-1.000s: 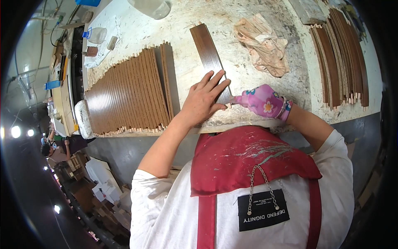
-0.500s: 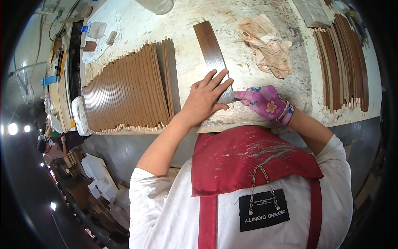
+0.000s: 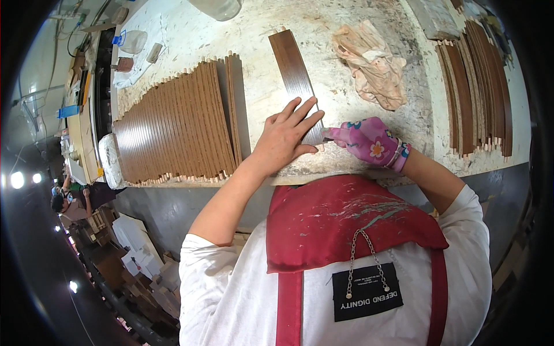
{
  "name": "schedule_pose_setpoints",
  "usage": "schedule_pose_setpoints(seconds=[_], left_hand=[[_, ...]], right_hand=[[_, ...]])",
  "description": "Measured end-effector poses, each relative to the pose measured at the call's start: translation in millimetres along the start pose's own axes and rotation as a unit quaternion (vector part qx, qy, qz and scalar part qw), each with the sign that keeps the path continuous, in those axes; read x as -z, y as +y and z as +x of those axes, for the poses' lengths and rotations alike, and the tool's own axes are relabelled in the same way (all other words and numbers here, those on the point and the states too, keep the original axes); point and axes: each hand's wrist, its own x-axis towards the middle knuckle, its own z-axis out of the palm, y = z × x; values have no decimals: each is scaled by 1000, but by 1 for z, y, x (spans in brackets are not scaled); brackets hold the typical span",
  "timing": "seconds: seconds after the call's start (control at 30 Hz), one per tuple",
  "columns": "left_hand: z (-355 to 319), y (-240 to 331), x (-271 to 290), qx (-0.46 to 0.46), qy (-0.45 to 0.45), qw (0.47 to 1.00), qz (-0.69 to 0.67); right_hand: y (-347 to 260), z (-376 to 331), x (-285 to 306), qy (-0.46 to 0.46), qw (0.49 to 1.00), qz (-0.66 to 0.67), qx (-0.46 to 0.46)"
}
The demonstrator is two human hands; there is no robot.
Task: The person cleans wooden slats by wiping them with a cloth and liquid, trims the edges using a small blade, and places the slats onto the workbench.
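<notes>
The near end of the dark wood plank sits right at the front edge of the desk, and that is where trouble could start: if the pressing hand slips or lets up, the plank could skate sideways on the gritty top or tip off toward the red apron. The gloved fingertips work right at the plank's end corner, so a slip there could mar the finish or nick a finger.

The left hand is bare, spread flat with fingers fanned apart, palm down on the near end of the plank, holding it against the desk rather than gripping it. The right hand, in a pink flowered glove, is curled mostly closed, its fingertips pinched together at the plank's right near corner; whether it holds a small tool I cannot tell.

The plank itself lies lengthwise away from the person, near the middle of the desk. To its left, a wide row of brown planks stands packed together on edge. Further back and to the right lies a crumpled tan rag, and at the far right another batch of dark strips.
</notes>
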Motion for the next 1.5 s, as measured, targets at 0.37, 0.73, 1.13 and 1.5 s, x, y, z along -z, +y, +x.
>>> schedule_pose_setpoints(seconds=[0.37,0.73,1.13,1.5], left_hand=[[5,1,1,5,0,1000,4],[-8,13,-2,13,-5,1000,-9],[-29,24,-50,212,192,958,-9],[-59,30,-10,259,357,725,-530]], right_hand=[[5,8,12,-38,996,-70,32],[6,12,98,182,963,17,-198],[203,39,267,165,766,-520,-340],[-2,67,126,63,969,128,-203]])
